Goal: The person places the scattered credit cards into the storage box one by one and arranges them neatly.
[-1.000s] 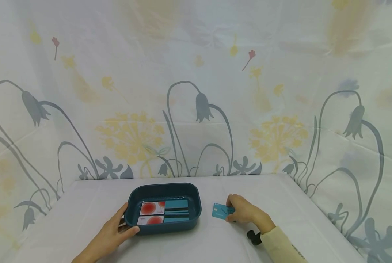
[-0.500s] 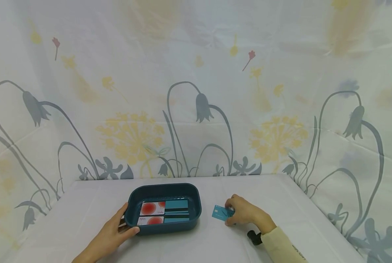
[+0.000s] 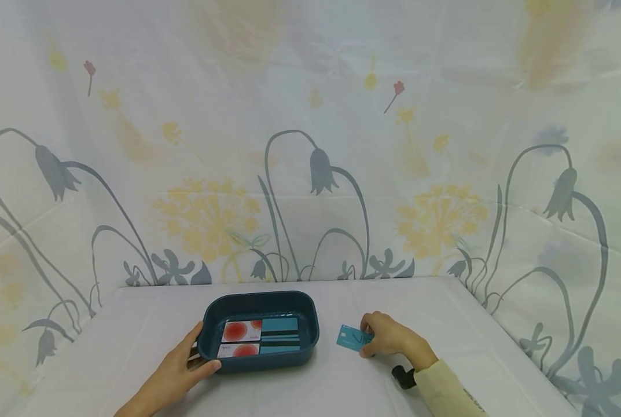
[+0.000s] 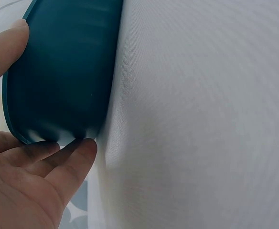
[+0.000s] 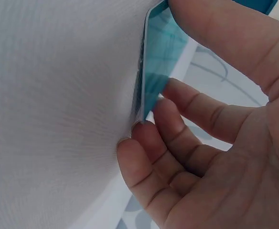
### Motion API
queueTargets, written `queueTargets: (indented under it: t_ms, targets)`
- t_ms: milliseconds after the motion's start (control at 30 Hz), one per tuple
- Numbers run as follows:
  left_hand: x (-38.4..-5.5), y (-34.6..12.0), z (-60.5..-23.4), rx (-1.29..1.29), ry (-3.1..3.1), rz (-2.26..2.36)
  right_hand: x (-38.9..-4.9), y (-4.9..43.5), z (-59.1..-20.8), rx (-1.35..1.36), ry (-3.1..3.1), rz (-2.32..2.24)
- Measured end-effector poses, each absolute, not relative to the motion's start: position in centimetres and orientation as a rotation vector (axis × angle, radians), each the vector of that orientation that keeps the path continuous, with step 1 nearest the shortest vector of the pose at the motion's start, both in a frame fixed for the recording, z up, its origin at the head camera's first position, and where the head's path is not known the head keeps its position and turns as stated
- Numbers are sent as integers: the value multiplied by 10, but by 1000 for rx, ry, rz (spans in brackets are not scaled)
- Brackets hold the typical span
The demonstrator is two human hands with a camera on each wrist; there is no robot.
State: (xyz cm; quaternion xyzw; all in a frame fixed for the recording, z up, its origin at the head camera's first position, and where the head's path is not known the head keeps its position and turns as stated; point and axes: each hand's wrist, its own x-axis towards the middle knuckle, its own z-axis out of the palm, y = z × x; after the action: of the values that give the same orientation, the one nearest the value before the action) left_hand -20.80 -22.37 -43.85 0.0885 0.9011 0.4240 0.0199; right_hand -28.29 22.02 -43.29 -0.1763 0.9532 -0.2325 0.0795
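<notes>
A dark teal rectangular container [image 3: 268, 362] stands on the white-covered table. Inside lie white cards with red circles [image 3: 235, 331] and blue cards with dark stripes [image 3: 280, 323]. My left hand [image 3: 177, 368] holds the container's near left corner, thumb at the rim and fingers against the end wall; the left wrist view shows those fingers [image 4: 75, 164] on the wall. To the container's right, my right hand [image 3: 390, 336] pinches a blue bank card [image 3: 348, 336] with a chip by its right side. In the right wrist view the card [image 5: 161, 57] lies on or just above the cloth.
A small black object [image 3: 404, 377] sits beside my right wrist, partly behind the sleeve [image 3: 445, 388]. A floral cloth [image 3: 310, 174] hangs behind the table [image 3: 268, 399] and along both sides.
My right hand and the blue bank card have shifted very slightly toward me, and the card has turned a little. My left hand and the container stay in place.
</notes>
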Motion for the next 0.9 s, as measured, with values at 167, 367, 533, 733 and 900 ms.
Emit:
queueTargets:
  t_ms: [167,367,533,733,900]
  targets:
    - [-209,-224,-440,258,2793,1305,-283,220,-433,-558,2858,-697]
    - [-208,-224,-440,267,2803,1296,-282,220,-432,-604,2844,-696]
    - [-208,-224,-440,252,2806,1275,-281,219,-429,-616,2838,-631]
    - [-208,-224,-440,259,2791,1308,-279,220,-427,-639,2825,-618]
    - [-208,-225,-440,292,2792,1330,-279,221,-428,-663,2835,-614]
